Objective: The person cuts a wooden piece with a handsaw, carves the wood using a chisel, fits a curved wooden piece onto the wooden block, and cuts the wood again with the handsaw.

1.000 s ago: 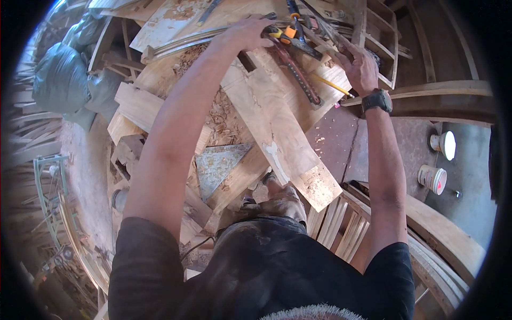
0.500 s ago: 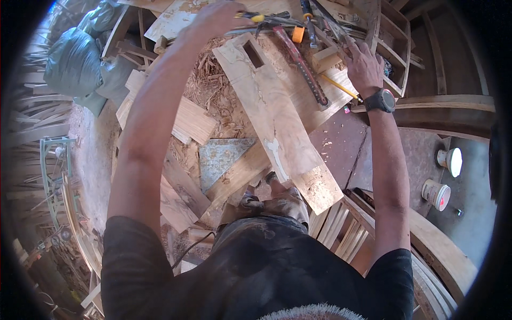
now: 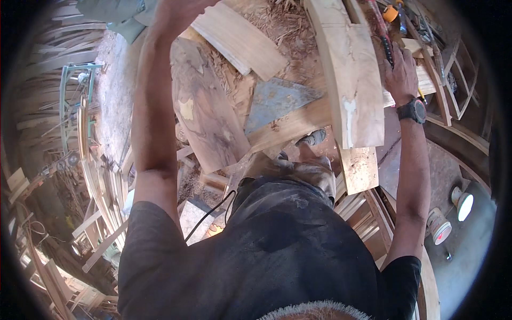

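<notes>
My left hand [image 3: 184,15] is cut off by the top edge, above a pale plank [image 3: 242,40]; its fingers and anything in them are hidden. My right hand [image 3: 403,77] closes over the black grip end of a red-handled hammer [image 3: 380,24], whose head lies outside the picture. Between my arms runs a long thick wooden board [image 3: 349,74] with a rectangular slot near its top and a pale patch lower down. Beneath it, a shorter light piece of wood [image 3: 360,169] sticks out toward me.
Left of the board lie a brown plank [image 3: 205,109], a grey triangular sheet [image 3: 280,98] and wood shavings [image 3: 285,21]. An orange roll-like thing [image 3: 390,13] sits beyond my right hand. Two white buckets [image 3: 439,226] stand at right; a green metal frame [image 3: 65,106] is at far left.
My view has swung left and nearer to my body. My right hand has shifted onto the hammer's handle. My left hand, earlier at a yellow-and-black handled tool, has come back leftward.
</notes>
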Action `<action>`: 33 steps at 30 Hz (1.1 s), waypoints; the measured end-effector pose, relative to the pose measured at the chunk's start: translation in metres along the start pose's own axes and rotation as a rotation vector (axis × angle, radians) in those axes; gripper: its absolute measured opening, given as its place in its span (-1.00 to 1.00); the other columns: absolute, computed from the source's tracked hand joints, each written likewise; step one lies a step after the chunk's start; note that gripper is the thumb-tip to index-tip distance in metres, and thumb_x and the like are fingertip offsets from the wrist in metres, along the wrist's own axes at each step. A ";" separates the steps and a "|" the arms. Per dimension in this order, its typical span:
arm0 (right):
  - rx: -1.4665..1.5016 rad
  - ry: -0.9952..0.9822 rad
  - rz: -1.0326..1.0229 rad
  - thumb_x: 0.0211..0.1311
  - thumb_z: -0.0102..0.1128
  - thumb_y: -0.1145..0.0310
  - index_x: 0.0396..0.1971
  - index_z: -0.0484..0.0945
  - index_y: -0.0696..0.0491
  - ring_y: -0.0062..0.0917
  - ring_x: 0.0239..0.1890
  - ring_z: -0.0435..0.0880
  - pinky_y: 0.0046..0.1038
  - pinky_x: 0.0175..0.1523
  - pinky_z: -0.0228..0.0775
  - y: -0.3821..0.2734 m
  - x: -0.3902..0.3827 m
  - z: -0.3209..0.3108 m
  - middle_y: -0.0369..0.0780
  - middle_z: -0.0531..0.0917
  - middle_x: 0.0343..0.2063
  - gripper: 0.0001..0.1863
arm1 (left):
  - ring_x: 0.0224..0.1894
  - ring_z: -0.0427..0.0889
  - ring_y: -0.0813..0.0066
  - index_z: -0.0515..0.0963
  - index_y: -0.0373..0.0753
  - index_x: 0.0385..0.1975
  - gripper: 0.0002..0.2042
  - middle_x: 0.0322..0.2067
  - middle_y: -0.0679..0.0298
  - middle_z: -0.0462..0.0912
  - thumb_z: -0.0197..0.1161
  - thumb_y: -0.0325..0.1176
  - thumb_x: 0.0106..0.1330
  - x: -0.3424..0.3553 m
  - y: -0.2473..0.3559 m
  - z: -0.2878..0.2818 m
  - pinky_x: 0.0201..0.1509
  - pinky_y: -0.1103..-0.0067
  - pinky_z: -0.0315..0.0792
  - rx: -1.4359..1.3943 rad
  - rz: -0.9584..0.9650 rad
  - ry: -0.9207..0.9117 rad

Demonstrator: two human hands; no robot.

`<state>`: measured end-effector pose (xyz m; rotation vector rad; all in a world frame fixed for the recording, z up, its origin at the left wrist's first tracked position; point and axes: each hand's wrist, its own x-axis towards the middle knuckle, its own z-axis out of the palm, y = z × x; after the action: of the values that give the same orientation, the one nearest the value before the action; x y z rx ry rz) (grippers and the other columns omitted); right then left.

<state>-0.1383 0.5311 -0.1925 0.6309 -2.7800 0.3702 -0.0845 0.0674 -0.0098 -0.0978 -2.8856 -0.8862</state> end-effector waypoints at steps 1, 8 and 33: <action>-0.032 0.005 0.023 0.30 0.26 0.31 0.35 0.40 0.02 0.00 0.13 0.53 -0.10 0.22 0.42 0.003 0.001 0.005 0.02 0.56 0.04 -0.40 | -0.24 0.70 0.53 0.71 -0.34 -0.07 -0.68 -0.23 0.23 0.77 0.46 -0.27 0.27 -0.012 -0.005 -0.006 -0.15 0.54 0.58 -0.108 -0.151 -0.011; -0.018 -0.037 0.081 0.32 0.24 0.29 0.37 0.37 -0.03 -0.04 0.10 0.58 -0.12 0.15 0.49 -0.005 0.011 0.010 0.04 0.58 0.04 -0.38 | -0.30 0.70 0.57 0.62 -0.38 0.03 -0.66 -0.21 0.23 0.75 0.39 -0.32 0.35 -0.078 -0.026 -0.031 -0.31 0.63 0.57 -0.245 -0.147 0.066; 0.390 -0.041 0.118 -0.04 0.54 -0.02 0.16 0.50 0.19 -0.11 0.09 0.53 -0.14 0.19 0.43 -0.294 -0.011 0.032 -0.02 0.57 0.02 -0.18 | -0.32 0.68 0.58 0.58 -0.43 0.00 -0.70 -0.08 -0.06 0.75 0.33 -0.31 0.46 -0.124 -0.103 -0.032 -0.32 0.70 0.51 -0.713 -0.196 0.629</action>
<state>-0.0024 0.2693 -0.1706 0.5602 -2.8102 0.9493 0.0317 -0.0386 -0.0575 0.3423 -1.9284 -1.5940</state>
